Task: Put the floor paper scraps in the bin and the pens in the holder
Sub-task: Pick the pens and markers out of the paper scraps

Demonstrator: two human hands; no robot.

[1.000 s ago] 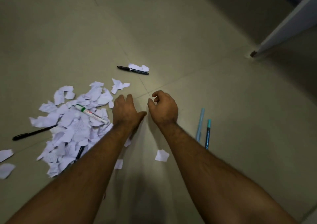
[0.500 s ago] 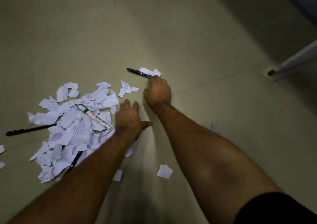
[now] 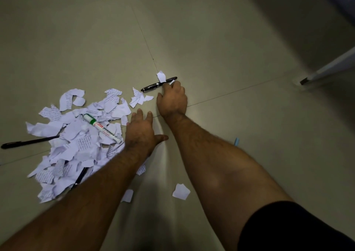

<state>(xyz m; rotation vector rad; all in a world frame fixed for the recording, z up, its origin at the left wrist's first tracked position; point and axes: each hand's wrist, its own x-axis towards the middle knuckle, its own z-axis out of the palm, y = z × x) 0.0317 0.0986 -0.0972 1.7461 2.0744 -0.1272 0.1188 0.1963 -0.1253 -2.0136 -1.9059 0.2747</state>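
Torn white paper scraps lie heaped on the floor at the left. A whiteboard marker rests on top of the heap. One black pen sticks out at the left and another is half buried below. My left hand presses flat on the floor beside the heap, fingers spread. Farther out, my right hand pinches a black pen at its fingertips, together with a small scrap that stands up against the pen.
Loose scraps lie between my forearms. A light blue pen tip peeks out behind my right forearm. A white panel edge with a dark foot stands at the far right. The floor is plain tile.
My right hand reached forward to the far black pen and took hold of it. The pen has swung round and the scrap beside it has lifted. My left hand stayed flat.
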